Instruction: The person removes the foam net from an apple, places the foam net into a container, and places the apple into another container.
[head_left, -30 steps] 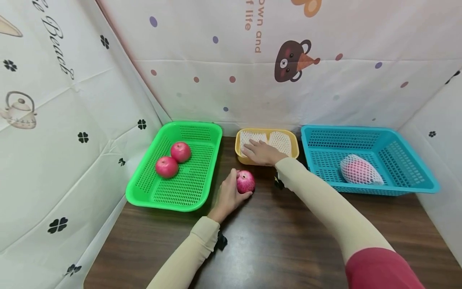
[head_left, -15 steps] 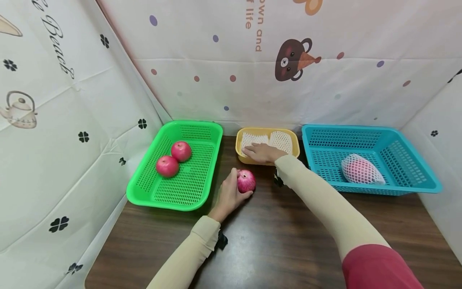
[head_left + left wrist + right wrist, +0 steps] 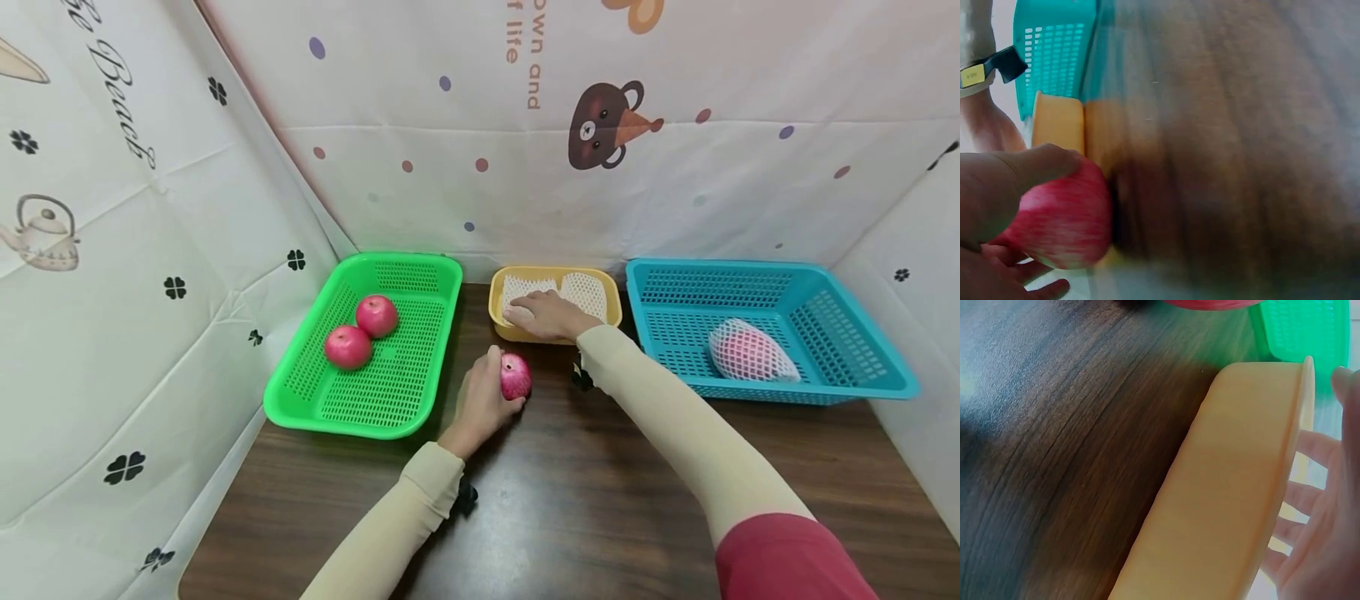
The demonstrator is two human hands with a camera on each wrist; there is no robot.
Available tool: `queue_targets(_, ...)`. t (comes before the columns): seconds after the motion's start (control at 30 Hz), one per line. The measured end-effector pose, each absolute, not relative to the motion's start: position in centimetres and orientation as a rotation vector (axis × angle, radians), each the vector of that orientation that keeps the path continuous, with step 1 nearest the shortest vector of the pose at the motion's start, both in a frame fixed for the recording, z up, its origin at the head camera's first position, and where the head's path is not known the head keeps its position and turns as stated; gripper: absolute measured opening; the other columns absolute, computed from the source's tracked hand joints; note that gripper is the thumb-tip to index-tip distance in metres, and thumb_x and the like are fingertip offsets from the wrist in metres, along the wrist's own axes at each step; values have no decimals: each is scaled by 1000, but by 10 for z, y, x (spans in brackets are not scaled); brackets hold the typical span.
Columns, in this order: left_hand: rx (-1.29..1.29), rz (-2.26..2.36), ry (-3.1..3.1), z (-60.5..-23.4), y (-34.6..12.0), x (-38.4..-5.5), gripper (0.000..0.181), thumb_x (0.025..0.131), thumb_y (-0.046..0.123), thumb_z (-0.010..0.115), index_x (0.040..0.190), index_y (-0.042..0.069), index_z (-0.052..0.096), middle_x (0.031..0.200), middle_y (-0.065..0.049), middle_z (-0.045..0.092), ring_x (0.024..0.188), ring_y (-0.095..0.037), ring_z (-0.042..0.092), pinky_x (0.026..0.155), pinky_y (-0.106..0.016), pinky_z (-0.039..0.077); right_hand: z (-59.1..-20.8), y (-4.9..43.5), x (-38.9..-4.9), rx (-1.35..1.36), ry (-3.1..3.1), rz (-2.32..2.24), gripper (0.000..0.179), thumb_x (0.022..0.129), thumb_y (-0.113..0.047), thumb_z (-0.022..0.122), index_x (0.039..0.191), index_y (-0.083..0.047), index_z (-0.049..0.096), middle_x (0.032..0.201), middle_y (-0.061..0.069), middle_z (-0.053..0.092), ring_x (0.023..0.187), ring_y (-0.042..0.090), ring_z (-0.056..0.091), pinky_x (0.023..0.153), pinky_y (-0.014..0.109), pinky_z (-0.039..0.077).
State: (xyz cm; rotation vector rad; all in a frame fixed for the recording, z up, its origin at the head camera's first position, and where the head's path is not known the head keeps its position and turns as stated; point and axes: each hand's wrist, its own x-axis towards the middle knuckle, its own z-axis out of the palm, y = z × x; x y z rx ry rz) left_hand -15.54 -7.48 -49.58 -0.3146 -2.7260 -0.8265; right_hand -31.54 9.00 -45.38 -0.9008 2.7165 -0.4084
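Observation:
A red apple (image 3: 514, 377) sits on the dark wooden table in the middle, and my left hand (image 3: 480, 404) holds it from its left side. In the left wrist view my thumb lies along the top of that apple (image 3: 1069, 219), with fingers beneath. My right hand (image 3: 551, 315) reaches over the front rim of a small yellow basket (image 3: 528, 335) at the back. Its fingers are at the left one of two white foam nets (image 3: 517, 289); the fingertips' contact is hidden. In the right wrist view the thumb stands apart from the fingers (image 3: 1304, 497).
To the left stands a green basket (image 3: 375, 408) with two red apples (image 3: 348, 347). A blue basket (image 3: 817, 333) on the right contains one fruit in a white foam net (image 3: 750, 352). Printed cloth (image 3: 420, 200) hangs behind and at both sides.
My left hand has shifted slightly right and covers more of the apple. The right hand stays over the yellow basket, its fingers bending a little more. Both baskets at the sides are unmoved.

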Motion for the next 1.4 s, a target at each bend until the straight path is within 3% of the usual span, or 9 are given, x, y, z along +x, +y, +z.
queue_targets(0.13, -333, -710, -2787, -487, -73, -157, 73, 67, 26, 99, 112, 7, 44, 102, -13, 67, 87, -35, 69, 72, -46, 58, -451, 94, -312, -932, 2778, -407, 69, 104, -60, 39, 154, -13, 48, 157, 17, 45, 148, 41, 32, 122, 60, 17)
queue_targets(0.4, -400, -499, -2973, -473, -66, -160, 80, 72, 27, 96, 137, 16, 50, 120, -16, 63, 103, -34, 64, 77, -46, 60, -450, 103, -301, -963, 2874, -367, 78, 98, -65, 52, 159, -18, 39, 165, 19, 29, 151, 45, 24, 122, 61, 18)
queue_targets(0.7, -476, -325, -3113, -460, -63, -167, 69, 74, 28, 94, 128, 18, 53, 113, -16, 60, 103, -33, 61, 68, -46, 60, -460, 113, -293, -948, 2962, -362, 85, 94, -68, 55, 163, -23, 31, 169, 17, 20, 154, 43, 16, 123, 58, 14)
queue_targets(1.0, -578, -245, -3228, -445, -71, -179, 79, 75, 30, 94, 141, 18, 52, 120, -15, 60, 107, -33, 62, 78, -46, 60, -464, 116, -285, -971, 2998, -401, 89, 94, -67, 57, 165, -23, 24, 170, 17, 15, 154, 42, 15, 124, 58, 14)
queue_targets(1.23, -696, -274, -3210, -438, -75, -185, 78, 75, 28, 94, 139, 17, 51, 121, -15, 60, 108, -33, 61, 80, -44, 59, -465, 120, -282, -957, 3030, -467, 90, 94, -62, 60, 165, -24, 21, 170, 17, 16, 154, 42, 16, 123, 60, 16)
queue_targets(1.4, -713, -320, -3219, -429, -78, -187, 82, 76, 24, 93, 145, 19, 49, 131, -16, 57, 115, -34, 59, 84, -47, 59, -466, 121, -282, -976, 3041, -537, 89, 95, -61, 59, 166, -25, 18, 169, 19, 17, 154, 41, 17, 123, 60, 16)
